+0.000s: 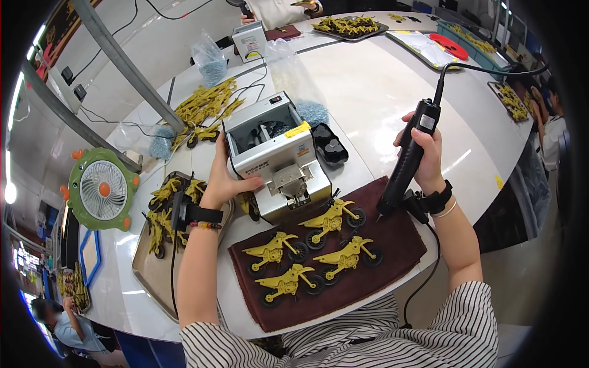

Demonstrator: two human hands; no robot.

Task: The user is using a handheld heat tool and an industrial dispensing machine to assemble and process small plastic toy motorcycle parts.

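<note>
My left hand [224, 178] clasps the left front corner of a silver screw feeder [273, 158], thumb on its front face and fingers along its side. Small screws lie inside the feeder's open top. In my right hand [426, 147] is a black electric screwdriver [404, 168], tilted, its tip pointing down just above the right part of a dark red cloth [397, 245]. Several yellow toy motorcycles [346, 257] with black wheels lie on their sides on that cloth, below the feeder. The screwdriver's tip is apart from them.
A beige tray [147, 270] of yellow toy parts lies left, beside a green fan [104, 189]. Behind the feeder are a yellow parts pile [205, 104], bags of screws [211, 67] and a black tray [330, 145]. The screwdriver's cable [485, 69] runs right. Other people work around the table.
</note>
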